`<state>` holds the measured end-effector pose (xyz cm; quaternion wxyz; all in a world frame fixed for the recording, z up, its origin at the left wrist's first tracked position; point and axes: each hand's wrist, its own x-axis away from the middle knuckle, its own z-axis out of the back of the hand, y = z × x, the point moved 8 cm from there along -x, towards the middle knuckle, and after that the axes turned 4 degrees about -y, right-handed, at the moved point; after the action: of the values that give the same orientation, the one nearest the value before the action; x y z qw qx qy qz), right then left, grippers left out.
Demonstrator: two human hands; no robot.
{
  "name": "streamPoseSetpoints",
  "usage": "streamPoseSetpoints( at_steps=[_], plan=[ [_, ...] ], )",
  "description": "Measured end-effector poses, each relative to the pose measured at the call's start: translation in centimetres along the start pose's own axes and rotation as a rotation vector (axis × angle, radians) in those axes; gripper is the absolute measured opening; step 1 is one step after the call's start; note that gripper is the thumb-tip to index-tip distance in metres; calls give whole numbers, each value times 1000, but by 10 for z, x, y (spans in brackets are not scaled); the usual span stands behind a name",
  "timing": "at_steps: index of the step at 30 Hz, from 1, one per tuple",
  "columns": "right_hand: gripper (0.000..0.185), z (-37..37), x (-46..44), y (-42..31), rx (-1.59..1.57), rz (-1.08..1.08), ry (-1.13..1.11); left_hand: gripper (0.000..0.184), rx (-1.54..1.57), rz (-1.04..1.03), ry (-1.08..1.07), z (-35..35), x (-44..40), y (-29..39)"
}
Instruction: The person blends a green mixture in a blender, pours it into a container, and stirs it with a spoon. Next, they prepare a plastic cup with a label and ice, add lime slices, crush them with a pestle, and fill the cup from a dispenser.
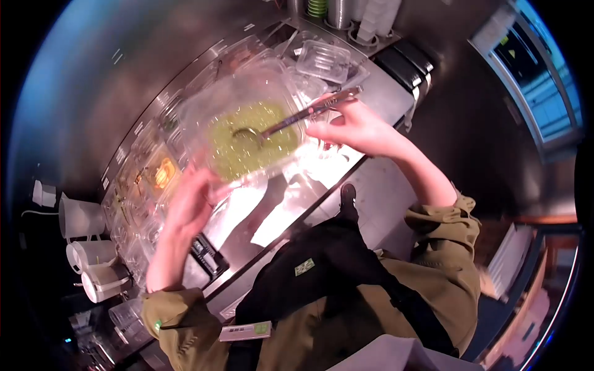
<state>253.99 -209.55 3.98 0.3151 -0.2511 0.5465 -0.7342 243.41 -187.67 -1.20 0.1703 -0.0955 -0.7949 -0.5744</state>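
Observation:
A clear plastic container (192, 117) of green, glistening, pulpy food (238, 145) is held up in front of me, above the steel counter. My left hand (195, 195) grips its near left side. At the right side of the container is my right hand (352, 127), its thumb towards the rim and its other fingers partly hidden. A metal spoon (291, 120) rests with its bowl in the green food. Its handle slants over the right rim and passes across the fingers of my right hand.
Clear tubs of ingredients, one with orange slices (164, 173), line the back of the counter (309, 185). A clear lid (325, 60) and black cases (405, 65) lie to the right. White pitchers (83, 216) stand at left, stacked cups (374, 21) at the back.

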Motion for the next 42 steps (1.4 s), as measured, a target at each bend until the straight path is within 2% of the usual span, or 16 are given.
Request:
streamPoseSetpoints(
  at_steps=[1, 2, 4, 7, 9, 12, 14, 16, 20, 23, 26, 28, 33, 36, 39, 42],
  plan=[
    [36, 11, -20, 13, -45, -128, -100, 60, 66, -69, -61, -28, -17, 20],
    [37, 33, -44, 23, -12, -8, -32, 59, 68, -89, -58, -45, -36, 34],
    [35, 87, -86, 34, 147, -72, 22, 57, 79, -121, -45, -74, -83, 55],
    [26, 161, -132, 32, -46, -50, -17, 51, 207, -99, -152, -107, -170, 69],
    [25, 207, -165, 43, -128, -42, -37, 46, 220, -144, -38, -119, -222, 83],
    [28, 260, -229, 56, -193, -49, -20, 65, 274, -220, 72, -132, -268, 129],
    [27, 283, -279, 66, -219, 3, -31, 62, 161, -328, 324, -124, -267, 152],
    [25, 294, -335, 87, -271, 50, -26, 56, -128, -323, 341, -116, -252, 147],
    [20, 305, -432, 141, -439, 204, -1, 39, -589, -197, 662, -91, -172, 84],
    [19, 308, -506, 212, -354, 153, 0, 46, -441, 34, 915, -74, -102, -47],
    [16, 299, -534, 258, -304, 71, -66, 62, -8, 230, 958, -135, -86, -127],
    [18, 297, -538, 282, -241, -8, -73, 65, 377, 137, 964, -161, -103, -144],
    [24, 297, -546, 334, -307, -92, -59, 67, 382, 57, 940, -155, -113, -128],
    [25, 309, -570, 366, -99, 19, -29, 66, 362, 41, 1023, -147, -105, -80],
    [24, 306, -541, 340, -258, -41, -56, 68, 293, -24, 963, -119, -110, -26],
    [18, 313, -533, 320, -54, 45, 9, 68, 207, -84, 861, -73, -141, 28]
  ],
)
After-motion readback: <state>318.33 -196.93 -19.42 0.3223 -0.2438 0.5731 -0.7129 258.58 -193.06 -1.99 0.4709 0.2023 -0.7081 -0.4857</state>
